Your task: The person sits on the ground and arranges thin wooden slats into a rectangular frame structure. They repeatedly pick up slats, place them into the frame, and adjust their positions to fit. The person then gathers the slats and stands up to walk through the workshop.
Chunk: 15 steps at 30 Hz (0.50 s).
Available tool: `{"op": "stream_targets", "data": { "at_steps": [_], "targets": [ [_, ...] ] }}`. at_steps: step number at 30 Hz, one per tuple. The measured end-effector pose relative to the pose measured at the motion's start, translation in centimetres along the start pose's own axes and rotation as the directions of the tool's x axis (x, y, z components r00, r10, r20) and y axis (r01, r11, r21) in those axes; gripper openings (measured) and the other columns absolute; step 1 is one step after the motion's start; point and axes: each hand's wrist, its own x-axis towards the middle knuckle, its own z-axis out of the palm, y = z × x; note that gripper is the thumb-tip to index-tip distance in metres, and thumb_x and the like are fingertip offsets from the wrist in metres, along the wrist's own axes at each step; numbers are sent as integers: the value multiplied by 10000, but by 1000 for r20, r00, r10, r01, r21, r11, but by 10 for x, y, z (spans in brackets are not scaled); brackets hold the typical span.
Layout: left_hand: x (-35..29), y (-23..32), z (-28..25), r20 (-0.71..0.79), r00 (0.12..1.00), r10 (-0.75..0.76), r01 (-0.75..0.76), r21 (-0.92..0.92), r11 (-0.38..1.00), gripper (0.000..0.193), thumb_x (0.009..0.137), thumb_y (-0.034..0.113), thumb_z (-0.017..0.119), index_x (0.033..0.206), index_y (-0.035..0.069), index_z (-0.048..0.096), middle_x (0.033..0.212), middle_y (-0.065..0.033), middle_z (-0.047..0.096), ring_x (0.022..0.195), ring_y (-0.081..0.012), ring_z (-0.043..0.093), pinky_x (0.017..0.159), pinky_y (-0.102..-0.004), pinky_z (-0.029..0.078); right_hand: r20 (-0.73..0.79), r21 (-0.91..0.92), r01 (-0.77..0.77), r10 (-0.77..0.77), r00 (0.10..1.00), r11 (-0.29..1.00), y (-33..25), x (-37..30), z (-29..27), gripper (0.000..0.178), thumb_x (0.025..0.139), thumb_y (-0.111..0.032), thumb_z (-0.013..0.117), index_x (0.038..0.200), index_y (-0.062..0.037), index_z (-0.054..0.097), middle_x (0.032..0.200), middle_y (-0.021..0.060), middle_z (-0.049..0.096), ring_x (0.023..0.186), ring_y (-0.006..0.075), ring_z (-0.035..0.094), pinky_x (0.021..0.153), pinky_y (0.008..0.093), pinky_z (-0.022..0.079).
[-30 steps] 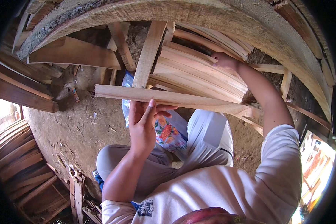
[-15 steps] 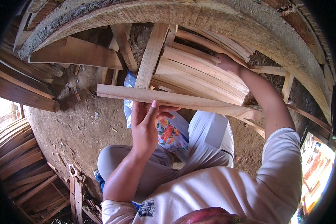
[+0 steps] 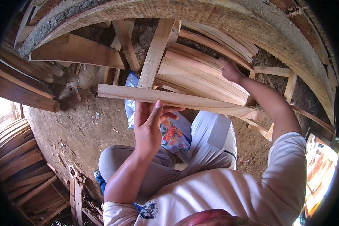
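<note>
My left hand (image 3: 148, 122) is closed on a long pale wooden strip (image 3: 169, 98) that lies crosswise in front of me. Its thumb presses the near face, while the fingers go beneath the lower edge. Farther off to the right, my right hand (image 3: 231, 71) is at the right end of a stack of pale wooden boards (image 3: 199, 77). Thumb and forefinger look apart there, touching or just above the reddish top board; the other fingers are hard to see. An upright wooden post (image 3: 157, 52) meets the strip from behind, left of the boards.
A large curved timber (image 3: 184, 11) arches across the far side. Curved boards (image 3: 24, 84) lie at left, with a big pile of wooden slats (image 3: 20, 158) nearer. A flowered plastic bag (image 3: 173, 135) sits by my legs on the dirt floor (image 3: 79, 132), among wood chips.
My right hand has shifted slightly right and nearer to me along the stacked boards, and its fingers show more apart. My left hand and the strip have hardly moved.
</note>
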Motion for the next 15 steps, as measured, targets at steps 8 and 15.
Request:
{"op": "stream_targets", "data": {
  "at_steps": [8, 15],
  "targets": [
    [1, -1, -5, 47, 999, -20, 22, -38, 999, 286, 1078, 123, 444, 1336, 19, 377, 1199, -203, 622, 978, -338, 727, 750, -385, 558, -318, -54, 121, -132, 939, 991, 20, 0, 19, 515, 855, -44, 670, 1350, -20, 531, 1317, 292, 576, 1249, 458, 536, 1059, 510, 436],
    [0, 1, -3, 40, 999, -25, 26, -27, 999, 262, 1081, 133, 437, 1313, 22, 388, 1187, -204, 632, 982, -338, 727, 760, -384, 557, -85, 78, 20, -13, 996, 997, -1, 21, -17, 494, 769, 24, 600, 1263, 5, 594, 1164, 298, 655, 1134, 454, 617, 990, 486, 491]
  ]
}}
